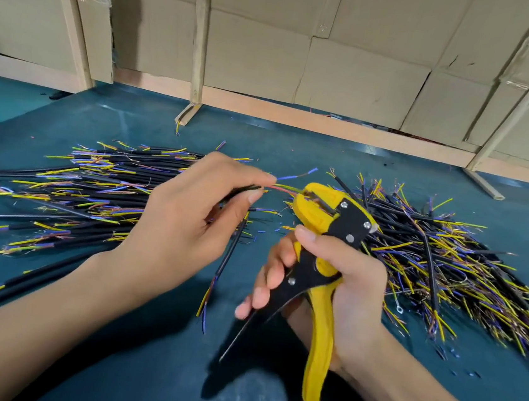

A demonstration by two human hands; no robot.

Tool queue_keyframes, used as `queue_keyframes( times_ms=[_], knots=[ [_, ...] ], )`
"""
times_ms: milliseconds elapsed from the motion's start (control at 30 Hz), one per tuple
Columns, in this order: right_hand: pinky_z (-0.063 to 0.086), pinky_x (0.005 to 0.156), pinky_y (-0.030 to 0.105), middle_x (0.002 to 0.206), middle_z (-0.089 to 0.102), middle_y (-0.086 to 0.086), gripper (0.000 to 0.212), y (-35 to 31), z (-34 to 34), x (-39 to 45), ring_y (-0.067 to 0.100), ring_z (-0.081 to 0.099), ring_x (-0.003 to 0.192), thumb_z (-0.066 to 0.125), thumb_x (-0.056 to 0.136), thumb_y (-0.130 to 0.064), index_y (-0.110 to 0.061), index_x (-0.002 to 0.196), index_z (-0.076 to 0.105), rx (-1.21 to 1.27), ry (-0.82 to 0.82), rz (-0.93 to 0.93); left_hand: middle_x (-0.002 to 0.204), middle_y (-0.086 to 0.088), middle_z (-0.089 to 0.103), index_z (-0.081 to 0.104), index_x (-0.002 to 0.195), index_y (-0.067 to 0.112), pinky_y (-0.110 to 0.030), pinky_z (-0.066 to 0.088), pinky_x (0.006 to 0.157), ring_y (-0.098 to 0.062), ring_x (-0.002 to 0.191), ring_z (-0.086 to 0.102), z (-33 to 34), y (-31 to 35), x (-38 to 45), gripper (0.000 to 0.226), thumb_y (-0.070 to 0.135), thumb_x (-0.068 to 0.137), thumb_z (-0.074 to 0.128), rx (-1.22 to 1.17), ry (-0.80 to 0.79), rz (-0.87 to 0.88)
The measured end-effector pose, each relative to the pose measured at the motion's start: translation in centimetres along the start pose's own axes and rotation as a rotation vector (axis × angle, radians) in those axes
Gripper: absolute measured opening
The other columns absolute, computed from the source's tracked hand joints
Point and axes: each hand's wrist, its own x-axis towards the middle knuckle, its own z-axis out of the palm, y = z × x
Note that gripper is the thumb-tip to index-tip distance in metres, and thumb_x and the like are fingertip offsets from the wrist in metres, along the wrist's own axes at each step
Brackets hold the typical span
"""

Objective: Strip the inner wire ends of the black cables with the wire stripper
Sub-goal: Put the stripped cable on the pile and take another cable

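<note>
I had the black cable (pixel 241 188) pinched in my left hand (pixel 185 221), thumb and forefinger closed on it just behind the point where its thin coloured wires fanned out. It was held above the middle of the desk (pixel 138 367), and one reddish wire ran straight into the head of the wire stripper (pixel 321 239), while a blue one stuck out free above it. My right hand (pixel 330 280) was wrapped round the stripper's yellow and black handles, which stood partly apart, so I judged the squeeze was not finished.

The cable looked light and fairly limp, its jacket smooth enough to slide, so I judged the hold had to sit close to the jacket's end to keep the wire from buckling or pulling out. The inner wires seemed thin and easy to nick or snap, wanting a steady pull along their length. The stripper looked rigid and heavier, best held low on the handles as it was.

A heap of cables (pixel 86 186) lay toward the left edge of the desk and a second, more tangled heap (pixel 440 263) toward the right edge, its nearest ends just beside the stripper's head, where loose strands could snag. One stray cable (pixel 226 262) lay between my hands. Cardboard boxes (pixel 338 60) stood beyond the far edge.
</note>
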Motion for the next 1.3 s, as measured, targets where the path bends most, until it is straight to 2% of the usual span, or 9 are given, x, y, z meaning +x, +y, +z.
queue_keyframes(
  times_ms=[167,333,467,567,700,833,1067,1167,1300],
  knots=[
    [0.059,0.067,0.051,0.07,0.057,0.017,0.015,0.4,-0.2,0.8,0.035,0.064,0.064,0.068,0.075,-0.014,-0.005,0.085,0.062,0.154,0.124,0.106,0.093,0.037,0.061,0.067,0.112,0.041,-0.05,0.048,0.091,-0.006,0.1,0.057,-0.1,0.4,2.2,0.025,0.025,0.093,0.071,0.085,0.167,-0.203],
    [0.058,0.078,0.05,0.094,0.061,0.017,0.039,0.6,-0.4,0.8,0.035,0.067,0.09,0.068,0.068,0.003,-0.007,0.106,0.064,0.036,-0.006,0.252,0.088,0.049,0.053,0.077,0.102,0.024,-0.016,0.042,0.077,-0.011,0.084,0.049,1.9,2.0,5.3,0.015,0.017,0.089,0.072,0.085,-0.013,-0.063],
    [0.054,0.06,0.038,0.087,0.062,0.016,0.025,0.4,-0.1,0.7,0.03,0.066,0.078,0.055,0.066,0.008,-0.004,0.084,0.067,0.035,-0.015,0.262,0.106,0.006,0.075,0.077,0.105,0.013,-0.027,0.04,0.091,-0.018,0.095,0.058,5.5,3.6,8.5,0.023,0.001,0.086,0.071,0.01,-0.328,0.085],
    [0.055,0.057,0.035,0.091,0.069,0.02,0.021,-0.1,-0.3,0.7,0.028,0.067,0.069,0.056,0.065,0.002,0.001,0.079,0.071,0.027,0.001,0.282,0.139,0.005,0.06,0.072,0.121,0.027,-0.041,0.032,0.112,-0.018,0.131,0.047,6.4,2.8,10.5,0.036,0.007,0.092,0.066,0.006,-0.539,-0.019],
    [0.062,0.071,0.054,0.121,0.07,0.025,0.029,-0.7,-0.5,1.1,0.037,0.073,0.077,0.063,0.088,-0.029,-0.006,0.104,0.069,0.019,0.034,0.252,0.112,-0.002,0.069,0.073,0.113,0.02,-0.039,0.044,0.1,-0.025,0.111,0.061,3.1,-1.0,8.5,0.026,0.008,0.094,0.059,0.121,-0.402,-0.315],
    [0.062,0.064,0.05,0.108,0.074,0.026,0.058,0.2,-1.2,2.0,0.04,0.075,0.078,0.063,0.086,-0.041,0.003,0.121,0.069,0.163,0.159,0.2,0.08,0.003,0.067,0.067,0.092,0.018,-0.029,0.04,0.071,-0.022,0.079,0.061,-0.4,-2.9,2.4,0.015,0.03,0.097,0.06,0.221,-0.475,-0.571],
    [0.054,0.089,0.059,0.138,0.062,0.02,0.044,-0.8,-2.3,1.3,0.038,0.069,0.103,0.054,0.104,-0.038,-0.009,0.136,0.06,0.218,0.016,0.088,0.098,-0.002,0.066,0.036,0.097,0.022,-0.037,0.029,0.07,-0.032,0.096,0.06,1.1,-0.8,0.9,0.022,0.039,0.089,0.049,0.594,-0.727,-0.314],
    [0.057,0.08,0.044,0.143,0.06,0.016,0.05,-1.5,-2.2,1.0,0.027,0.067,0.091,0.055,0.099,-0.015,-0.003,0.146,0.044,0.164,0.056,0.035,0.092,0.004,0.073,0.05,0.117,0.025,-0.035,0.047,0.076,-0.025,0.093,0.066,0.8,-0.7,0.0,0.028,0.03,0.092,0.061,0.353,-0.597,-0.446],
    [0.059,0.075,0.036,0.135,0.065,0.02,0.061,-1.9,-3.1,1.1,0.029,0.07,0.091,0.06,0.089,-0.008,0.01,0.145,0.043,0.24,0.137,-0.047,0.083,0.007,0.074,0.066,0.115,0.027,-0.016,0.047,0.073,-0.004,0.071,0.063,0.7,-0.8,0.8,0.027,0.01,0.093,0.066,-0.211,-0.251,-0.722]
  ],
)
